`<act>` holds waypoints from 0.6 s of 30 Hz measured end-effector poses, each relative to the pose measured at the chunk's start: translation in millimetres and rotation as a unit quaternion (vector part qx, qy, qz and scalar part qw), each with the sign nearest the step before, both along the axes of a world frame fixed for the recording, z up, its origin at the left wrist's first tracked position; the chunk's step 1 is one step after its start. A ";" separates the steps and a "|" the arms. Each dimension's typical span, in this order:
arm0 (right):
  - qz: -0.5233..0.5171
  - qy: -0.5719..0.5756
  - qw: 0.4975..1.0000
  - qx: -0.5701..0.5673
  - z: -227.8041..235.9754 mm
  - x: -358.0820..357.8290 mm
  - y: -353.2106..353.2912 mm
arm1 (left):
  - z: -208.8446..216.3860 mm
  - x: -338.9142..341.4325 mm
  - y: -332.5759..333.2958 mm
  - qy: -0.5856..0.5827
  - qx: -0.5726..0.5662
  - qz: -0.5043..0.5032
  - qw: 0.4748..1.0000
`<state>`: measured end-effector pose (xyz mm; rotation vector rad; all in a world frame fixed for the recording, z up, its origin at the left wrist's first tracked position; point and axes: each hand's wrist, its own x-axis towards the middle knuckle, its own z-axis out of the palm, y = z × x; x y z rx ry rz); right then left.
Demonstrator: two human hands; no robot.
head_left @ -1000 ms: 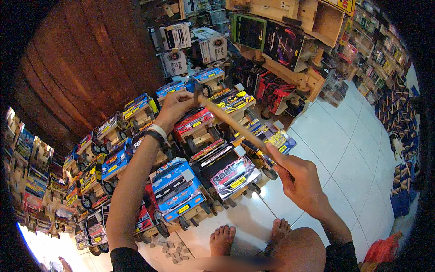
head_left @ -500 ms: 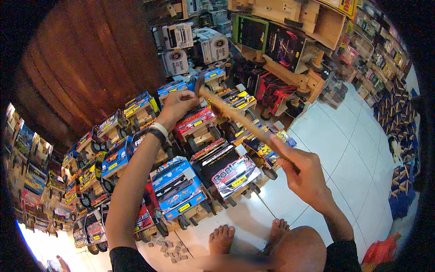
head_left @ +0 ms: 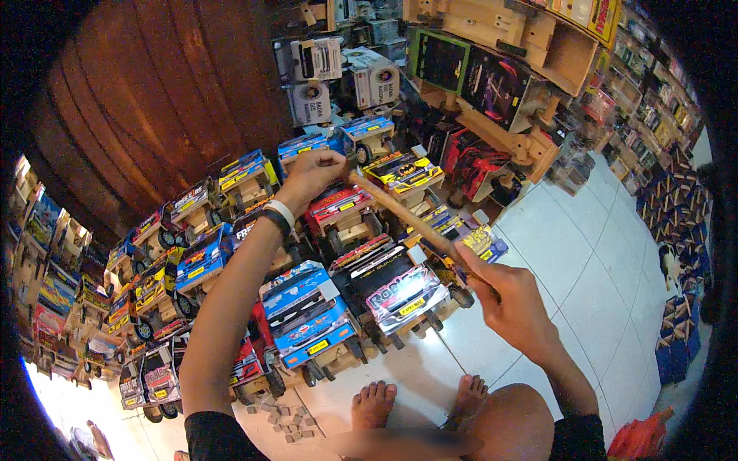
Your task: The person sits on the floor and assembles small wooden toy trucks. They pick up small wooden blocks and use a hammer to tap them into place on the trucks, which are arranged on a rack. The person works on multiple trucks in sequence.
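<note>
My right hand [head_left: 513, 303] grips the lower end of a hammer [head_left: 409, 217] by its wooden handle. The handle slants up and left over the toy trucks, and the hammer's dark head is close to my left fingertips. With fingers curled into a pinch, my left hand [head_left: 314, 178] is over the rows, just above a red toy truck [head_left: 336, 203]; anything small between its fingers is hidden. Right of the hammer head is a yellow and black toy truck [head_left: 405, 173]. Nearer me stand a blue toy truck [head_left: 307, 326] and a black and white one [head_left: 401, 296].
Several more toy trucks fill the left, beside a brown wooden panel [head_left: 161, 92]. Large wooden truck bodies [head_left: 492, 138] lie at the back right. Small grey blocks [head_left: 286, 419] are scattered on the tiled floor [head_left: 584, 261] near my feet. Red cloth or plastic [head_left: 642, 436] lies lower right.
The view has shifted slightly, so the trucks appear a little lower and further right. The hammer head sits a little lower, near my left fingers. Both hands keep their grips.
</note>
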<state>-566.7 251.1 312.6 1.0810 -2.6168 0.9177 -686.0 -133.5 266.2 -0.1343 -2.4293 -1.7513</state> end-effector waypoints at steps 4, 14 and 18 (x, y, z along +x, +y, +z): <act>-0.015 0.001 1.000 0.021 3.7 -5.1 6.6 | -1.7 -3.1 0.3 0.000 0.040 -0.007 0.999; -0.015 0.019 1.000 0.003 6.6 -7.0 5.9 | -6.1 -8.1 -3.1 -0.019 0.030 0.009 0.999; -0.005 0.011 0.999 0.050 8.5 -6.1 8.1 | -11.5 -9.1 -6.9 0.013 0.018 -0.032 0.999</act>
